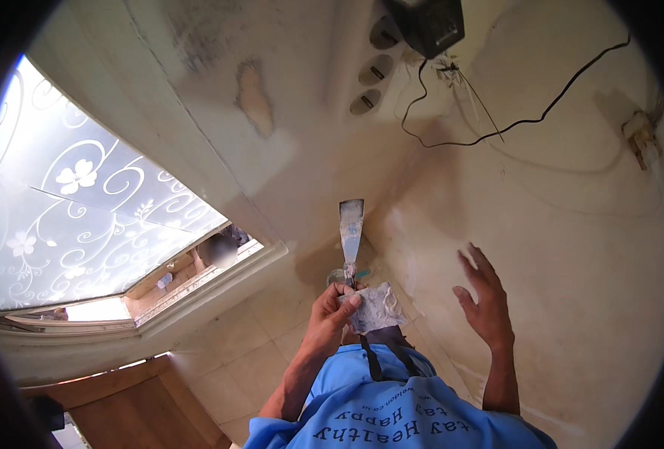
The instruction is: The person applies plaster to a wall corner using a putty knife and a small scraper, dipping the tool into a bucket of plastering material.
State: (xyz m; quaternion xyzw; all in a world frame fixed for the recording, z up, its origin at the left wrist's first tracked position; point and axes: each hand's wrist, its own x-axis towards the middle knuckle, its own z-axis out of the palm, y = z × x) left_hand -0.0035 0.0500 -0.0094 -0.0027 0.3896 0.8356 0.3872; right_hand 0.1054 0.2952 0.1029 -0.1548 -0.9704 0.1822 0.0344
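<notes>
My left hand (327, 313) is closed in front of my body, its thumb and fingers pinching a putty knife and a flat piece together. The putty knife (351, 236) points away from me, its broad blade smeared with pale residue. Beneath my left thumb, the flat, roughly square piece (378, 309) is caked with whitish-grey stuff; its material is unclear. My right hand (485, 299) is raised beside the right wall (564, 299), fingers apart and holding nothing. I cannot tell whether it touches the wall.
A window with patterned frosted glass (77, 209) is at left, above a wooden panel (137, 404). Round wall boxes (375, 69) sit beside a black fixture (429, 26). A black cable (527, 121) and loose wires hang along the wall. Tiled floor (235, 367) lies below.
</notes>
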